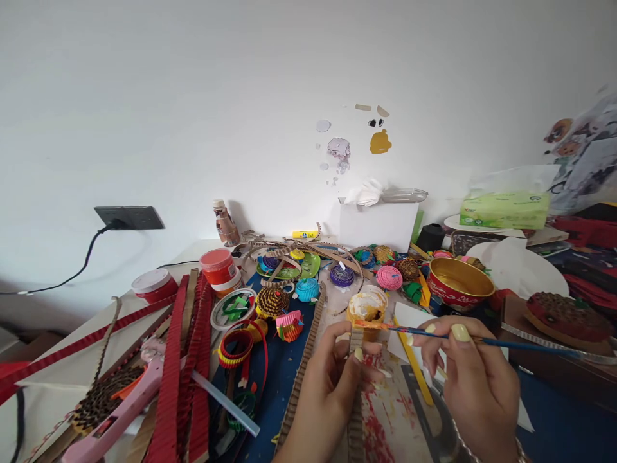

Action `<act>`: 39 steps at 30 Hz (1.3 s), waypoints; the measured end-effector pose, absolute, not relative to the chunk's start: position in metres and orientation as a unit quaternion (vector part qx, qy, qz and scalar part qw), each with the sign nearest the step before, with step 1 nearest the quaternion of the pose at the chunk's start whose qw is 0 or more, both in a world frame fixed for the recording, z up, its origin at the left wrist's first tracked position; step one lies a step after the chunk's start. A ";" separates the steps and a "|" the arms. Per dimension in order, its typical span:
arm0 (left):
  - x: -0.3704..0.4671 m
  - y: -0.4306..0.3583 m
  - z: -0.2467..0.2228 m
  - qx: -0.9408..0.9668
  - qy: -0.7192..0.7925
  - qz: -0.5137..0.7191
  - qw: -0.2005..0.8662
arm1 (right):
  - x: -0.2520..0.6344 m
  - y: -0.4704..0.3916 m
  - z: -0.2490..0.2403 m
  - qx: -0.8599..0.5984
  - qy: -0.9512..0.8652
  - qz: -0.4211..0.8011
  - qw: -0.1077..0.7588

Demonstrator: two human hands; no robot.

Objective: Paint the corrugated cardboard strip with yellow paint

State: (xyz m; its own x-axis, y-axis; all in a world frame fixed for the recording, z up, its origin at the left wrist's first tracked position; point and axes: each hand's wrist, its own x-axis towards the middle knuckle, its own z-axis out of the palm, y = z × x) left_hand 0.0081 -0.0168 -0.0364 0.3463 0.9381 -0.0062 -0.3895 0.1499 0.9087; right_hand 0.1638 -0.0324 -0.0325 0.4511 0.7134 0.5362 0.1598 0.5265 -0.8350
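My left hand [332, 386] pinches a strip of corrugated cardboard [355, 418] near its upper end, in front of a paint jar [367, 307] with white and yellow-orange paint around its rim. In my right hand [475, 379] is a thin blue paintbrush [520, 345], held between thumb and fingers. The brush lies nearly level and points left. Its orange-coated tip is at the strip's upper end, just before the jar. Below the strip is a paint-stained board [385, 418].
Red corrugated strips [168, 373], a pink glue gun [130, 399] and red-labelled jars [216, 267] stand left. Coiled paper pieces [272, 301] lie behind my hands. A gold-lined tin [460, 283] and a brown box [544, 360] are at right. A white box [378, 225] stands by the wall.
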 end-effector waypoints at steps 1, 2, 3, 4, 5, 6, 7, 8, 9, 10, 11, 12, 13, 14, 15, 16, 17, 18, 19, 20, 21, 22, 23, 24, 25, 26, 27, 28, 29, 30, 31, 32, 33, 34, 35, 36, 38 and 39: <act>0.008 -0.017 -0.036 0.440 0.311 0.481 0.692 | 0.164 -0.032 -0.033 -0.447 -0.487 0.189 0.726; 0.008 -0.017 -0.036 0.438 0.312 0.484 0.691 | 0.164 -0.032 -0.033 -0.447 -0.485 0.188 0.728; 0.008 -0.017 -0.036 0.436 0.312 0.486 0.691 | 0.164 -0.032 -0.033 -0.448 -0.481 0.187 0.730; 0.008 -0.017 -0.036 0.436 0.313 0.486 0.690 | 0.163 -0.032 -0.033 -0.450 -0.476 0.184 0.733; 0.008 -0.017 -0.037 0.437 0.314 0.486 0.689 | 0.163 -0.031 -0.033 -0.453 -0.470 0.182 0.735; 0.008 -0.017 -0.037 0.438 0.315 0.486 0.687 | 0.163 -0.031 -0.032 -0.456 -0.464 0.179 0.738; 0.008 -0.017 -0.038 0.440 0.316 0.486 0.686 | 0.163 -0.030 -0.032 -0.460 -0.457 0.175 0.741; 0.007 -0.017 -0.038 0.442 0.315 0.484 0.686 | 0.163 -0.030 -0.031 -0.463 -0.450 0.172 0.744; 0.007 -0.016 -0.038 0.442 0.313 0.482 0.689 | 0.163 -0.030 -0.030 -0.464 -0.443 0.168 0.749; 0.007 -0.016 -0.038 0.442 0.311 0.481 0.690 | 0.163 -0.030 -0.029 -0.464 -0.437 0.166 0.753; 0.006 -0.016 -0.038 0.441 0.308 0.480 0.693 | 0.162 -0.030 -0.029 -0.461 -0.433 0.166 0.757; 0.006 -0.015 -0.038 0.441 0.307 0.479 0.694 | 0.162 -0.030 -0.029 -0.455 -0.434 0.169 0.759; 0.006 -0.015 -0.038 0.442 0.306 0.478 0.695 | 0.162 -0.030 -0.029 -0.448 -0.439 0.176 0.759; 0.007 -0.015 -0.038 0.442 0.307 0.478 0.694 | 0.162 -0.031 -0.030 -0.444 -0.447 0.184 0.754; 0.007 -0.015 -0.037 0.443 0.307 0.478 0.693 | 0.163 -0.031 -0.031 -0.442 -0.459 0.192 0.747; 0.007 -0.016 -0.037 0.443 0.308 0.478 0.693 | 0.163 -0.032 -0.031 -0.441 -0.471 0.198 0.737; 0.007 -0.016 -0.037 0.442 0.310 0.478 0.693 | 0.163 -0.032 -0.032 -0.445 -0.481 0.199 0.729; 0.007 -0.016 -0.037 0.441 0.310 0.479 0.692 | 0.164 -0.032 -0.033 -0.451 -0.485 0.197 0.723; 0.007 -0.016 -0.037 0.440 0.310 0.481 0.692 | 0.164 -0.032 -0.033 -0.459 -0.482 0.192 0.721; 0.007 -0.016 -0.037 0.439 0.310 0.482 0.691 | 0.164 -0.032 -0.033 -0.466 -0.473 0.187 0.724; 0.007 -0.016 -0.037 0.440 0.309 0.483 0.691 | 0.165 -0.031 -0.033 -0.473 -0.458 0.181 0.731; 0.006 -0.016 -0.037 0.440 0.308 0.485 0.690 | 0.165 -0.031 -0.033 -0.478 -0.442 0.178 0.738; 0.006 -0.016 -0.038 0.441 0.308 0.486 0.689 | 0.165 -0.030 -0.032 -0.477 -0.429 0.177 0.746; 0.006 -0.017 -0.038 0.441 0.309 0.486 0.689 | 0.165 -0.030 -0.031 -0.472 -0.422 0.179 0.753; 0.006 -0.017 -0.038 0.441 0.311 0.485 0.688 | 0.165 -0.030 -0.031 -0.466 -0.420 0.182 0.757; 0.007 -0.017 -0.038 0.441 0.312 0.484 0.688 | 0.164 -0.030 -0.031 -0.459 -0.423 0.185 0.759; 0.007 -0.017 -0.038 0.442 0.311 0.483 0.689 | 0.164 -0.030 -0.030 -0.451 -0.429 0.187 0.760; 0.007 -0.017 -0.038 0.444 0.311 0.481 0.689 | 0.164 -0.030 -0.030 -0.444 -0.436 0.188 0.760; 0.007 -0.017 -0.037 0.446 0.308 0.480 0.690 | 0.163 -0.030 -0.031 -0.439 -0.447 0.189 0.756; 0.008 -0.017 -0.037 0.446 0.306 0.481 0.690 | 0.163 -0.031 -0.031 -0.436 -0.458 0.191 0.751; 0.008 -0.016 -0.037 0.445 0.304 0.483 0.690 | 0.163 -0.031 -0.031 -0.435 -0.469 0.193 0.744; 0.007 -0.016 -0.037 0.445 0.302 0.484 0.690 | 0.163 -0.031 -0.032 -0.438 -0.477 0.193 0.737; 0.007 -0.015 -0.037 0.445 0.303 0.488 0.687 | 0.163 -0.031 -0.032 -0.443 -0.479 0.191 0.733; 0.006 -0.014 -0.037 0.445 0.304 0.492 0.684 | 0.163 -0.030 -0.032 -0.451 -0.476 0.188 0.731; 0.006 -0.014 -0.036 0.446 0.308 0.495 0.679 | 0.164 -0.030 -0.032 -0.459 -0.468 0.182 0.733; 0.005 -0.013 -0.036 0.447 0.314 0.499 0.673 | 0.165 -0.029 -0.032 -0.468 -0.459 0.176 0.734; 0.004 -0.012 -0.035 0.442 0.329 0.512 0.659 | 0.167 -0.026 -0.031 -0.487 -0.452 0.165 0.729; 0.004 -0.012 -0.035 0.437 0.336 0.520 0.652 | 0.168 -0.024 -0.031 -0.495 -0.455 0.159 0.722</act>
State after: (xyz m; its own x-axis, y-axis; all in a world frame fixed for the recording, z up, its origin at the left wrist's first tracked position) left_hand 0.0040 -0.0119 -0.0349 0.2329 0.9724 0.0166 -0.3849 0.0765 0.9198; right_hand 0.1682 -0.0236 -0.0311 0.5345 0.6811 0.5003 0.2214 0.4585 -0.8607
